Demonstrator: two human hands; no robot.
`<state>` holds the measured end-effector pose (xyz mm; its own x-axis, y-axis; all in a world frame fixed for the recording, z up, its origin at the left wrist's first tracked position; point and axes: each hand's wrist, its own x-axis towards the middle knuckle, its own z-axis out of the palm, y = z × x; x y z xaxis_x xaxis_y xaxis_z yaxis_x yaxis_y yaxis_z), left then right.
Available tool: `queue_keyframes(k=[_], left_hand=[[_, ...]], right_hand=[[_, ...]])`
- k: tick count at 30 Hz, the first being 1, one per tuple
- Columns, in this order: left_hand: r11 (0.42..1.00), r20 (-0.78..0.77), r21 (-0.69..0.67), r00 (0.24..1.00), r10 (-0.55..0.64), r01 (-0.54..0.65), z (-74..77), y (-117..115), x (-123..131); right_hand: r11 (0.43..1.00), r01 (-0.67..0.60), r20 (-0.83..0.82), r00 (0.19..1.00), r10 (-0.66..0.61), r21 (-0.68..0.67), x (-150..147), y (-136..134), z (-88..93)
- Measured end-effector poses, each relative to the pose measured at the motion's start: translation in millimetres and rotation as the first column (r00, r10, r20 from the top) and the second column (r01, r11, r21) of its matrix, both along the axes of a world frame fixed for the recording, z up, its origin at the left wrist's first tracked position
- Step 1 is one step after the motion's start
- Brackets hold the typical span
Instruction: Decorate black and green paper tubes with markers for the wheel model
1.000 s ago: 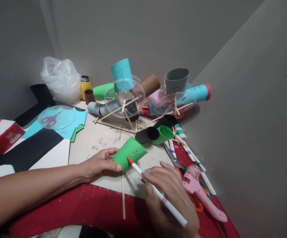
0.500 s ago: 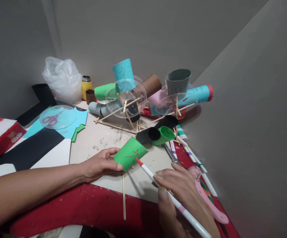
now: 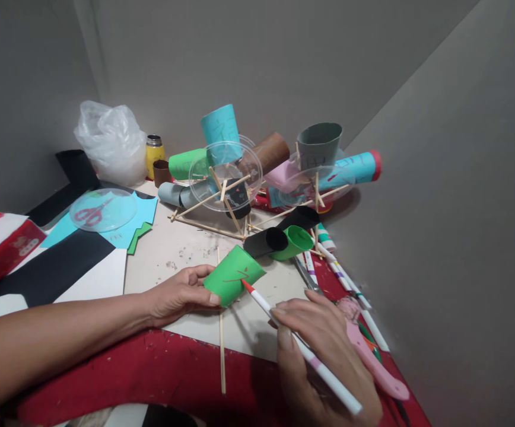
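My left hand (image 3: 189,292) is closed on the lower left end of a green paper tube (image 3: 233,274), which is tilted up to the right and bears thin reddish marker strokes. In my right hand (image 3: 324,350) is a white felt-tip marker (image 3: 324,372) with a red tip, pinched between thumb and fingers. Its tip meets the tube's side, at or very near the drawn lines. Below the tube a pair of thin wooden sticks (image 3: 222,356) lies across the paper's edge. Just behind it rest a black paper tube (image 3: 266,241) and another green tube (image 3: 293,242).
Stick frames with clear plastic discs (image 3: 225,176) carry several coloured paper tubes at the back. Pink-handled scissors (image 3: 377,367) and several markers lie along the right edge. At left are a clear lid (image 3: 103,209), black paper (image 3: 62,264), a red packet (image 3: 6,246) and a plastic bag (image 3: 108,142).
My right hand and the marker have shifted slightly left, the tip moving a little along the green tube. A reddish stroke looks longer. My left hand has stayed nearly still.
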<state>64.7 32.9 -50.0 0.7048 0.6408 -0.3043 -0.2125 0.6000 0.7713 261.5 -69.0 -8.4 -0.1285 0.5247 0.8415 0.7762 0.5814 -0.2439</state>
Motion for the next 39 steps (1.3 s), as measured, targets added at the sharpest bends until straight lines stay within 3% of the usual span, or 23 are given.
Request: queue_keyframes(k=[17, 25, 32, 39], left_hand=[[0.999, 0.027, -0.031, 1.0, -0.004, 0.005, 1.6, 1, -1], [0.999, 0.026, -0.034, 1.0, -0.011, 0.011, 0.1, 1, -2], [0.999, 0.027, -0.032, 0.999, -0.02, 0.021, -0.4, 1, -2], [0.999, 0.038, -0.027, 0.999, -0.022, 0.023, 0.9, 2, -1]], right_hand=[[0.991, -0.046, 0.016, 0.999, 0.048, -0.127, -11, -3, 0.6], [0.999, -0.034, -0.069, 0.997, 0.032, -0.038, 1, -3, -6.6], [0.999, -0.025, -0.041, 0.999, 0.023, -0.044, 0, -2, -7.3], [0.986, -0.083, 0.04, 0.995, 0.09, -0.143, -7, 0, 1.5]])
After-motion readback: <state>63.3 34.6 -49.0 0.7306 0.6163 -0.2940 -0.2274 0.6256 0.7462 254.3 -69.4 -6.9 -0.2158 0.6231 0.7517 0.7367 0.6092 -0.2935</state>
